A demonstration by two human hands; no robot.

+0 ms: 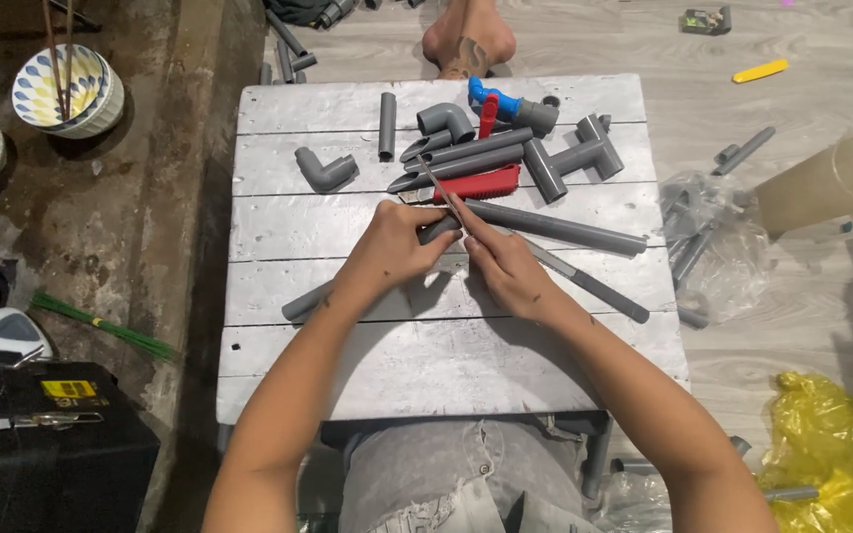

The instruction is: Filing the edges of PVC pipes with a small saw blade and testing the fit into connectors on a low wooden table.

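Grey plastic pipe (545, 226), hard, light and a bit slippery, lies across the middle of our white table (426, 365).
Our left hand (392, 249) wraps its fingers around the pipe's near end, a good place to hold; our right hand (505, 268) pinches a thin blade (438, 190) against it. Elbows (326, 170), a tee (575, 155), a red saw (481, 184) and a blue valve (505, 105) crowd the far side.

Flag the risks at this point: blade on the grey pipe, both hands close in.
1. The thin blade in the right hand crosses the grey pipe right beside the left hand; a slip could cut its fingers.
2. The pipe is round and only hand-held on the white table, so it may roll mid-cut.
3. Loose fittings and the red-handled tool crowd the far side; the blade could snag or knock them.
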